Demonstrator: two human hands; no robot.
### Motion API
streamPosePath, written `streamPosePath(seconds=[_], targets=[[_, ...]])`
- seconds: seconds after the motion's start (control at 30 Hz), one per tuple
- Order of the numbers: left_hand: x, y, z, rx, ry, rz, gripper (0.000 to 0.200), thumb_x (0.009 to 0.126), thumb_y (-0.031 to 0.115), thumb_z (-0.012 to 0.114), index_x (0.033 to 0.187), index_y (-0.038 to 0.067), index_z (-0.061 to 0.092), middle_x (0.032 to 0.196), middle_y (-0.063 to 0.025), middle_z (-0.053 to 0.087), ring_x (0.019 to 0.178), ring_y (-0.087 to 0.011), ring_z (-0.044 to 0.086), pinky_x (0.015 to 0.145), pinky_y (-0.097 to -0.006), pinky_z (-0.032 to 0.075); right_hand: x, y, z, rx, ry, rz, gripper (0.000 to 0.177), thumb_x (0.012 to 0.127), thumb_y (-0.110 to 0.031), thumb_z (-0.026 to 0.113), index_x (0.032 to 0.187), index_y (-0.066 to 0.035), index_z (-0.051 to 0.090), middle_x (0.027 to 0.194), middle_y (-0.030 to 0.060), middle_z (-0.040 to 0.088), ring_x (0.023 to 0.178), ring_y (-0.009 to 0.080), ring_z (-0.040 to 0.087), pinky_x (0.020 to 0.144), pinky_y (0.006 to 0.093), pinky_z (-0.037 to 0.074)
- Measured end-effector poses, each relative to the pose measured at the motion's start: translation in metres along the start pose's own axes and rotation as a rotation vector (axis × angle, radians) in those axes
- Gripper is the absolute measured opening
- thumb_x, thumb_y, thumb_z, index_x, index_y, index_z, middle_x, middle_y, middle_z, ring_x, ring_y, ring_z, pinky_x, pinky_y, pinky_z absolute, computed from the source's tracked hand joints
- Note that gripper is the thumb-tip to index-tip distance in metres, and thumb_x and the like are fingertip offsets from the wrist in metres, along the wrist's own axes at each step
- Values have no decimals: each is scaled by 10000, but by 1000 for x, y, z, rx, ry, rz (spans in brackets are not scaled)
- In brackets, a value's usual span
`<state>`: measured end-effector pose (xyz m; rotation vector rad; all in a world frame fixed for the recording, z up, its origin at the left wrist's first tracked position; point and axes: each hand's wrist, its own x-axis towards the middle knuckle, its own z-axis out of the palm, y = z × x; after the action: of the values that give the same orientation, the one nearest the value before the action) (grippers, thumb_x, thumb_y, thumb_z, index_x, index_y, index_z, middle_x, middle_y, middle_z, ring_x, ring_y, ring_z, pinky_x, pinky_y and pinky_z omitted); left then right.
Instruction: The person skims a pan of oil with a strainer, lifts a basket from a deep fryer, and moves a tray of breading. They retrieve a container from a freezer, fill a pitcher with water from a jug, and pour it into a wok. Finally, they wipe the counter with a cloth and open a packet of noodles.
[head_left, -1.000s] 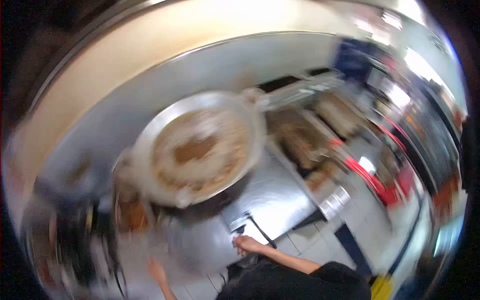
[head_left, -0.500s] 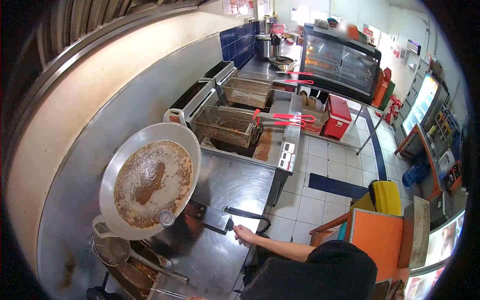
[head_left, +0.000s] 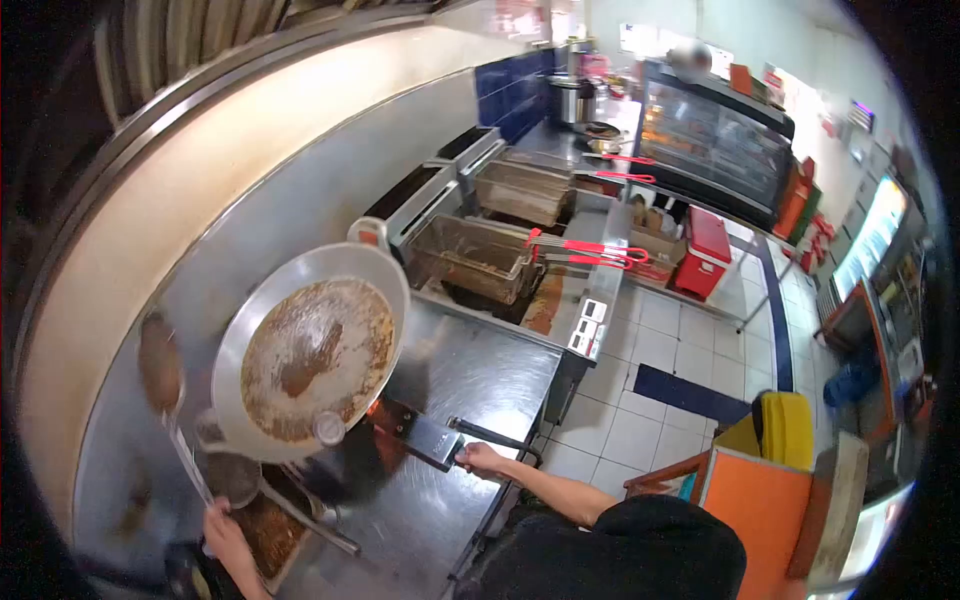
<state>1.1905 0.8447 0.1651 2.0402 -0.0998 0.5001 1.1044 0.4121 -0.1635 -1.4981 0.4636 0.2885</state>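
The left hand (head_left: 228,535) grips a skimmer (head_left: 160,370) beside the wok (head_left: 315,350). The right hand (head_left: 482,458) closes on a knob (head_left: 461,455). Fryer baskets (head_left: 475,255) sit beyond.

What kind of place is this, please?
Probably a small restaurant's frying kitchen: a wide pan of bubbly brown liquid, wire fryer baskets with red handles, and a glass display case behind.

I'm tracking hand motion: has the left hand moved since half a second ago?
Yes: against the wok, the left hand has moved left and slightly up in view.
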Motion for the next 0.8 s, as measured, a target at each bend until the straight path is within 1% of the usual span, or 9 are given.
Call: streamPosePath(seconds=[0.03,0.1,0.17,0.23,0.33,0.47,0.57,0.63,0.8], targets=[[15,3,9,-87,12,128,393,1003,288,339,1104,-27,552,976,-161,633,887,-189,607,727,-332,460,-3,8,10,-268,289,-258,427,784,-373,683,854,26,550,670,134,598,623,230,585,595,368,477],[44,48,12,501,-206,53,292,957,161,383,1056,-6,600,958,-205,636,908,-287,621,720,-394,458,-26,-23,30,-594,451,-300,316,803,-175,579,1065,0,549,873,226,629,786,430,595,725,493,465],[69,62,30,799,-245,295,232,882,108,406,891,-15,603,887,-226,607,853,-384,579,726,-454,451,-27,-13,38,-691,472,-429,335,831,-122,517,1142,2,520,853,224,616,750,418,596,675,505,456],[96,56,42,953,-306,256,224,853,116,420,847,-38,582,895,-244,598,890,-426,563,769,-485,448,-37,-18,29,-723,425,-596,357,835,-143,553,1164,-14,504,814,213,610,670,404,595,589,486,449],[115,76,57,900,-279,32,252,864,181,445,971,-14,563,1023,-279,587,971,-430,558,817,-499,442,-41,-33,15,-808,353,-638,341,806,-248,627,1046,-33,519,752,162,628,644,365,614,565,464,462],[137,45,75,864,-294,27,280,854,169,472,1055,-18,532,1033,-293,586,1012,-418,555,856,-501,428,-53,-25,-25,-944,152,-439,410,744,-422,686,884,-51,579,639,112,636,626,311,634,606,424,496],[152,26,93,962,-286,133,347,818,108,484,1133,-36,509,939,-295,613,903,-425,605,752,-498,486,-86,-13,-57,-879,114,-335,319,750,-369,689,780,-63,608,630,118,623,621,310,629,587,417,486],[155,27,100,801,-527,-209,428,806,84,479,1215,-41,472,786,-249,641,653,-355,650,534,-431,520,-101,12,-77,-808,150,-311,289,755,-343,688,779,-65,611,622,122,616,616,311,623,572,417,476],[135,36,140,451,-668,-411,355,853,90,407,1175,-30,497,612,-123,583,427,-172,523,374,-303,435,-126,38,-121,-696,328,-294,206,776,-259,672,769,-60,619,596,117,595,576,291,599,529,400,447]])
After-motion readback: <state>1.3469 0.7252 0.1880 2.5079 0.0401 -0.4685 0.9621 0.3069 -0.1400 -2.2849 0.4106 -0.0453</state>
